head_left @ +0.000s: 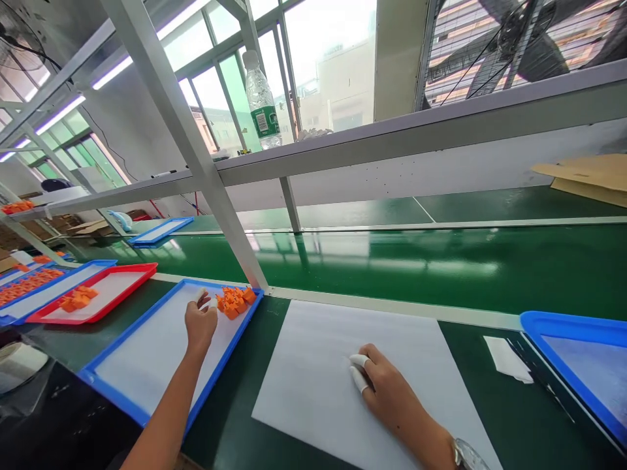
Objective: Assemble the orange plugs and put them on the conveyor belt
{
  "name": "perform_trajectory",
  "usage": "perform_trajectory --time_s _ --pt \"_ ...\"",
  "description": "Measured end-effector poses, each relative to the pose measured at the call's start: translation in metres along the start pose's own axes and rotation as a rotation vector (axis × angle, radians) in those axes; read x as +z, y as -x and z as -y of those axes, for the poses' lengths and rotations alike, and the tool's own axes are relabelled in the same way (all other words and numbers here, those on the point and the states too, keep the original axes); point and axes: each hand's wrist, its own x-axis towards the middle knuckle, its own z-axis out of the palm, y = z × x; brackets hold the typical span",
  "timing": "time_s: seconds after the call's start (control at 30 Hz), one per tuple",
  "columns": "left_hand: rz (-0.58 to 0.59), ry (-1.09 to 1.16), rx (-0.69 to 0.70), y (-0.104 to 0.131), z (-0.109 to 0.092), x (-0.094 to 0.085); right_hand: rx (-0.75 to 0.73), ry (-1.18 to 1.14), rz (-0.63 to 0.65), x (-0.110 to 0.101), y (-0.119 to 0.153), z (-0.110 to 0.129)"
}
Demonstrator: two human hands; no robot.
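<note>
My left hand [200, 324] is over the blue-rimmed tray [140, 385], just left of a small pile of orange plastic pieces [235, 301]. Its fingers are bent and slightly apart, with white finger covers on some tips, and I see nothing between them. On the white paper sheet [313, 365] rests my right hand [386, 391], fingers curled and pressed close together. White covers sit on its thumb and a finger. Whatever those fingertips may hold is hidden. A watch is on the right wrist.
At left, a red tray [93, 318] holds orange pieces, beside blue trays [59, 290] with more. Another blue tray [578, 321] is at right, near a white scrap [508, 359]. A slanted metal post [230, 228] and a shelf with a plastic bottle [263, 108] stand ahead.
</note>
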Motion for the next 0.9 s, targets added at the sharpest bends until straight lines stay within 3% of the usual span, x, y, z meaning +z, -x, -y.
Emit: perform_trajectory --time_s 0.1,0.2,0.3,0.4,0.5,0.57,0.9 --pt "0.141 0.125 0.181 0.037 -0.03 0.018 0.022 0.024 0.013 -0.003 -0.002 0.005" --pt "0.482 0.106 0.377 0.087 -0.051 0.051 0.048 0.065 0.043 -0.007 -0.003 0.01" --pt "0.819 -0.049 0.669 0.133 -0.053 0.092 0.076 0.123 0.073 -0.01 -0.004 0.011" --pt "1.008 -0.15 0.9 0.161 -0.046 0.13 0.089 0.174 0.094 -0.011 -0.004 0.008" --pt "1.055 -0.245 1.032 0.17 -0.041 0.157 0.102 0.196 0.094 -0.012 -0.004 0.004" --pt "1.048 -0.275 1.075 0.17 -0.04 0.165 0.112 0.213 0.094 -0.012 -0.004 0.003" --pt "0.99 -0.274 1.108 0.177 -0.033 0.157 0.166 0.223 0.1 -0.007 -0.007 0.001"
